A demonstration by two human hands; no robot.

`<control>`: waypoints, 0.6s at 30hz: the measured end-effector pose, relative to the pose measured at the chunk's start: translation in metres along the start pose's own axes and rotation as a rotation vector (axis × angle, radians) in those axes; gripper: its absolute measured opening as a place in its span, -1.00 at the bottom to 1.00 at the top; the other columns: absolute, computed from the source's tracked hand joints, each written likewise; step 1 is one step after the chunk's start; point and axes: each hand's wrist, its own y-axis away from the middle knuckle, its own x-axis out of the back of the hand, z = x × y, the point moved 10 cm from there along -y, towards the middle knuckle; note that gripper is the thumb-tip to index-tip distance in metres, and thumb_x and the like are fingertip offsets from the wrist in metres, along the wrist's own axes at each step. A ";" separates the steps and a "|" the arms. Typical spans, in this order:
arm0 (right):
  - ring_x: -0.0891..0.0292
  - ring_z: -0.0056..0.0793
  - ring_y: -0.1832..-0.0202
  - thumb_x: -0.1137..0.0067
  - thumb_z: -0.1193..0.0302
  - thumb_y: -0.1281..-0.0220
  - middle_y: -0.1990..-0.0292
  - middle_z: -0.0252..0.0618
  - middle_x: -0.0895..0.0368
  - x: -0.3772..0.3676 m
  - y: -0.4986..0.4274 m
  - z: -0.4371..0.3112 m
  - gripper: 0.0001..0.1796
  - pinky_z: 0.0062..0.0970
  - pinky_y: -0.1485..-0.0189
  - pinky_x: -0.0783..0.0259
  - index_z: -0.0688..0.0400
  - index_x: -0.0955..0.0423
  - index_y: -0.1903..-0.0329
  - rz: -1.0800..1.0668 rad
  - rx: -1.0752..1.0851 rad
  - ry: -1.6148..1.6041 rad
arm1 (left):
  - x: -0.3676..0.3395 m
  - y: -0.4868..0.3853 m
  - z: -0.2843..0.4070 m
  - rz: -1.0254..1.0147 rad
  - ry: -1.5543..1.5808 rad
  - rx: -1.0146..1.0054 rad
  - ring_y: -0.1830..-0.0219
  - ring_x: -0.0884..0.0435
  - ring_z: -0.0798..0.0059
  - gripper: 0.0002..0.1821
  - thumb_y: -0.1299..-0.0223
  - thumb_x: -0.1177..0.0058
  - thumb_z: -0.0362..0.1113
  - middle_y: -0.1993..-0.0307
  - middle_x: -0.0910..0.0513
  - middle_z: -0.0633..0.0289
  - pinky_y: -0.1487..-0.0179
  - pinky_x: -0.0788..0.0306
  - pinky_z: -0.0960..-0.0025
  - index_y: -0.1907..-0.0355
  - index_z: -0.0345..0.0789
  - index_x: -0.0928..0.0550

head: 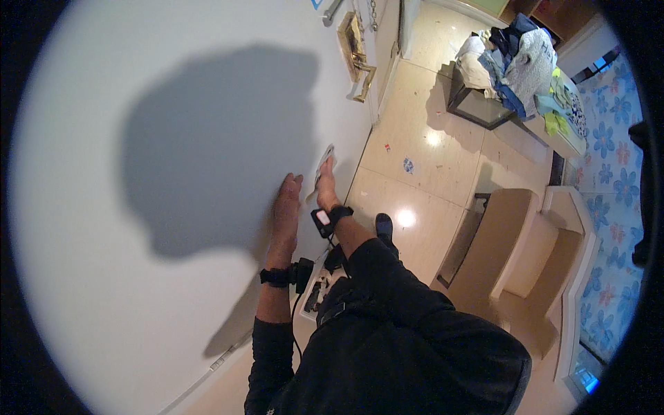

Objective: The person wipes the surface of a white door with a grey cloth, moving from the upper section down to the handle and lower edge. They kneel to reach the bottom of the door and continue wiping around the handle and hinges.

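A white door (104,290) with a smooth face fills the left of the view, and my head's shadow falls across it. My left hand (286,212) lies flat along that face, fingers stretched out and holding nothing. To its right, my right hand (327,187) presses a thin whitish cloth or wipe (326,155) against the door near its edge. Most of the cloth is hidden behind the palm and fingers. Each wrist wears a black strap with a small device, and a cable runs from the left one.
A brass lever handle (363,83) and a door chain (373,15) are above my hands. Clothes and a plastic bag (529,65) are heaped on a dark-framed table (474,111). A brown bench seat (498,244) stands on the tiled floor (415,192). A box of items (316,295) is by my legs.
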 end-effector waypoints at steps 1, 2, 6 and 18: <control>0.07 -0.33 -0.60 0.26 0.08 -0.68 -0.60 -0.29 0.01 0.009 0.004 0.014 -0.27 -0.31 -0.59 0.07 0.02 0.23 -0.68 0.002 0.035 -0.025 | -0.009 0.001 0.011 -0.013 0.041 -0.001 -0.61 -0.12 0.17 -0.16 -0.56 0.23 0.22 -0.57 -0.22 0.01 -0.61 0.07 0.06 -0.59 -0.37 -0.08; 0.19 -0.31 -0.63 0.26 0.11 -0.68 -0.63 -0.25 0.12 0.004 0.029 0.031 -0.27 -0.32 -0.61 0.15 0.07 0.23 -0.68 0.011 -0.048 -0.068 | -0.005 0.005 0.010 0.011 0.107 0.008 -0.61 -0.13 0.17 -0.12 -0.55 0.21 0.26 -0.56 -0.24 0.00 -0.61 0.07 0.08 -0.59 -0.40 -0.06; 0.18 -0.30 -0.63 0.24 0.21 -0.69 -0.65 -0.22 0.15 -0.041 0.115 0.018 -0.30 -0.33 -0.61 0.14 0.07 0.24 -0.68 0.084 -0.225 -0.086 | 0.006 0.006 -0.015 -0.028 0.223 0.028 -0.65 0.02 0.15 -0.02 -0.50 0.25 0.37 -0.60 -0.11 -0.02 -0.63 0.21 -0.01 -0.62 -0.37 0.01; -0.09 -0.24 -0.54 0.34 0.24 -0.69 -0.58 -0.16 -0.08 0.011 0.011 0.021 -0.36 -0.27 -0.55 -0.09 -0.08 0.21 -0.68 0.111 -0.134 0.041 | -0.023 -0.006 0.001 -0.245 0.308 0.052 -0.69 0.25 0.13 -0.10 -0.55 0.62 0.38 -0.66 0.08 0.05 -0.65 0.43 -0.05 -0.65 -0.25 0.15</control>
